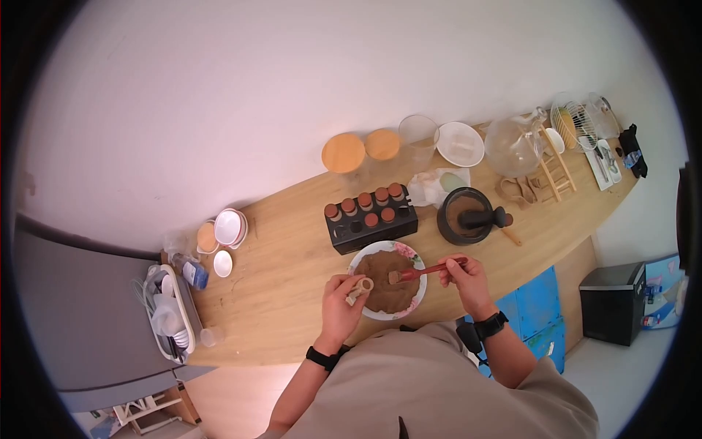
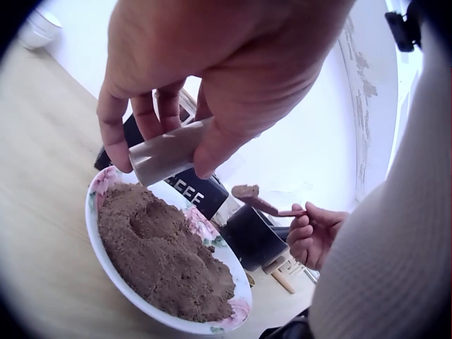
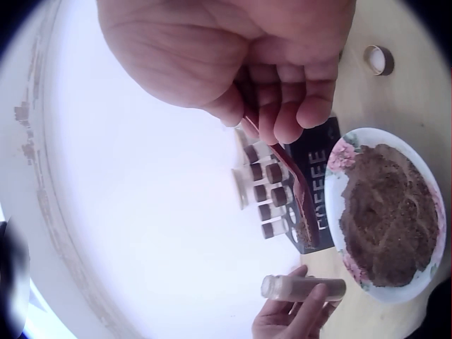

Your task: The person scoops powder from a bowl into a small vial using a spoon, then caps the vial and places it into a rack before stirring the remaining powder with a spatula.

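My left hand (image 1: 340, 311) grips a small clear glass vial (image 2: 166, 152), tilted over the plate, with brown powder inside. In my right hand (image 1: 468, 282) the thin handle of a dark red scoop (image 3: 304, 198) is pinched. Brown powder sits on the scoop's tip, which is over the plate near the vial's mouth in the head view. Below both hands is a white plate (image 1: 404, 250) with a pink flowered rim, heaped with brown powder (image 1: 384, 296). A hollow shows in the heap.
Behind the plate stands a black rack (image 1: 371, 227) lettered COFFEE, holding several capped vials. To its right is a dark mortar (image 1: 450, 229) with a pestle (image 1: 479, 219). Wooden-lidded jars (image 1: 344, 154) line the wall. A loose cap (image 3: 379, 61) lies on the table. Small bowls (image 1: 229, 227) are at left.
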Demonstrator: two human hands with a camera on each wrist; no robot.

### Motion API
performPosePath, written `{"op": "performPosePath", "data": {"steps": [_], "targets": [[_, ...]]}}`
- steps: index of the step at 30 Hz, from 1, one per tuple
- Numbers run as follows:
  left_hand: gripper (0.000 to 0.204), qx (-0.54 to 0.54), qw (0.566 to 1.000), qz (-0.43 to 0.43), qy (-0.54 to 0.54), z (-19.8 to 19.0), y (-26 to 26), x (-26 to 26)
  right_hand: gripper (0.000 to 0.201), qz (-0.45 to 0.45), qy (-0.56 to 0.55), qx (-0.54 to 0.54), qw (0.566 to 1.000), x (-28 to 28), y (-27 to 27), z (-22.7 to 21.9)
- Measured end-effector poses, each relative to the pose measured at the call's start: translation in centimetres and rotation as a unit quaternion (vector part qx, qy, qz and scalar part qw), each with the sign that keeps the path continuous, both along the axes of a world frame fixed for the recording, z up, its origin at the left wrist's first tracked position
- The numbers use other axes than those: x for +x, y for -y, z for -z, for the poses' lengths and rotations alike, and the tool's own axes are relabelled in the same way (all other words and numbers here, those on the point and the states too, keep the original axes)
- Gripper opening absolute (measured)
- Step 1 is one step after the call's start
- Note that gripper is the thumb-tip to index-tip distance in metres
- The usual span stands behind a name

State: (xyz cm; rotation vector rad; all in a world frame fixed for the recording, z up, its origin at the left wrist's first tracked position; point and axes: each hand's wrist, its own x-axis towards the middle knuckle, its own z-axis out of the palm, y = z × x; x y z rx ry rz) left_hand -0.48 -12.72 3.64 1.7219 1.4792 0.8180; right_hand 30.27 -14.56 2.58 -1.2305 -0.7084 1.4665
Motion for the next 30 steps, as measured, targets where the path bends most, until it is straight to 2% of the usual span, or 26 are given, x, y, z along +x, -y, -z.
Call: {"op": "performPosePath", "data": {"steps": [2, 7, 16, 30], "targets": [[0.042, 0.04, 0.999, -0.002, -0.037, 0.3, -0.1, 0.2, 0.024, 0.0, 0.006, 0.014, 1.0, -0.1, 0.0, -1.3], [0.042, 0.058, 0.997, 0.008, -0.049, 0.4, -0.3, 0.5, 0.022, 0.0, 0.021, 0.043, 0.999, -0.8, 0.3, -3.8], [0.043, 0.06, 0.996, 0.03, -0.05, 0.5, -0.3, 0.7, 0.018, -0.008, 0.023, 0.066, 0.998, -1.4, 0.6, -5.0], [0.043, 0.082, 0.994, 0.034, -0.06, 0.0, -0.2, 1.0, 0.015, -0.042, 0.113, 0.085, 0.989, -2.6, 0.6, -7.9]]}}
